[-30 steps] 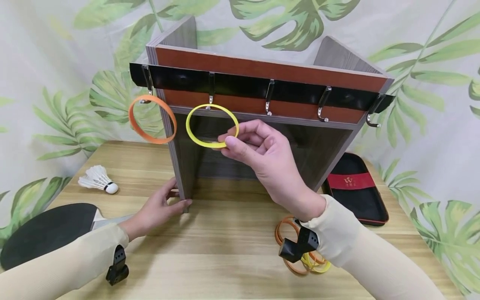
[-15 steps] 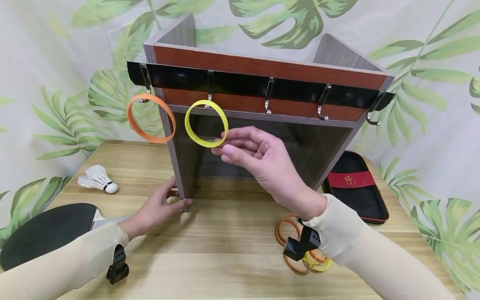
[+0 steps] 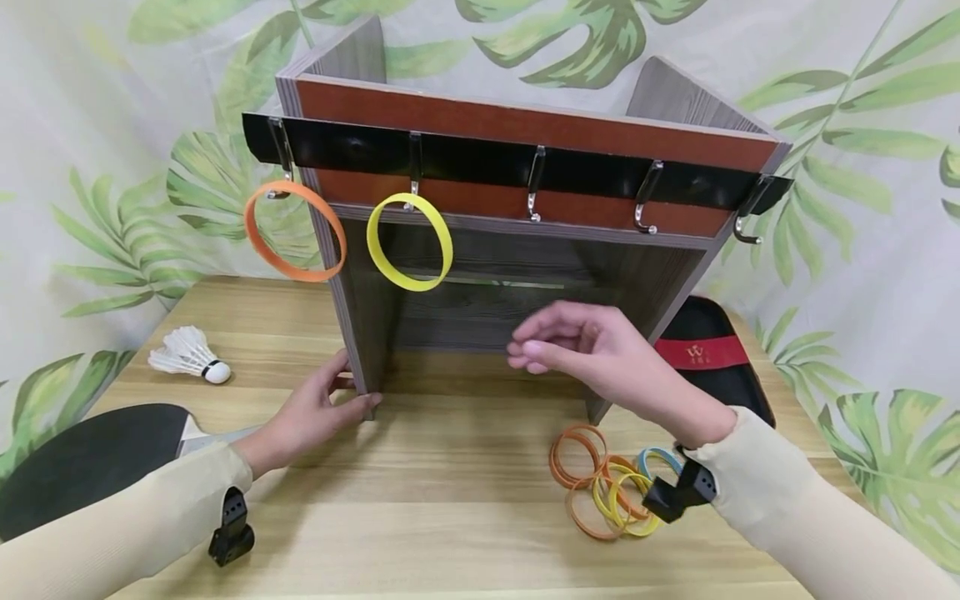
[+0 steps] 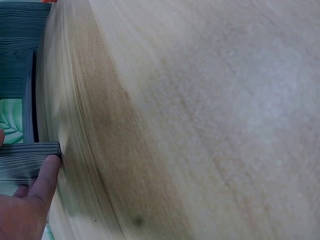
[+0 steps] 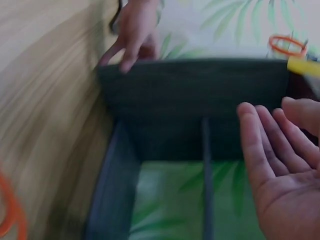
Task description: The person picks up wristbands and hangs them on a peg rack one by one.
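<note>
A yellow ring (image 3: 409,242) hangs from the second hook of the black hook rail (image 3: 480,165). An orange ring (image 3: 296,231) dangles from the leftmost hook. My right hand (image 3: 592,350), blurred and with nothing in it, is in front of the wooden shelf's opening, right of and below the yellow ring; its fingers are loosely bent. At the shelf's lower left corner, my left hand (image 3: 318,408) grips the grey side panel (image 4: 30,162) between thumb and fingers. Orange, yellow and blue rings (image 3: 611,492) lie in a loose pile on the table, below the right hand.
A white shuttlecock (image 3: 189,356) lies left of the shelf. Nearer me, a black table tennis paddle (image 3: 90,458) is partly covered by the left forearm. A black tray (image 3: 720,379) with a red band sits at the right, partly behind the right hand's wrist and the shelf.
My right hand has let go of the yellow ring, which now hangs on the second hook, and has drawn back right and down. The left hand keeps its place on the panel.
</note>
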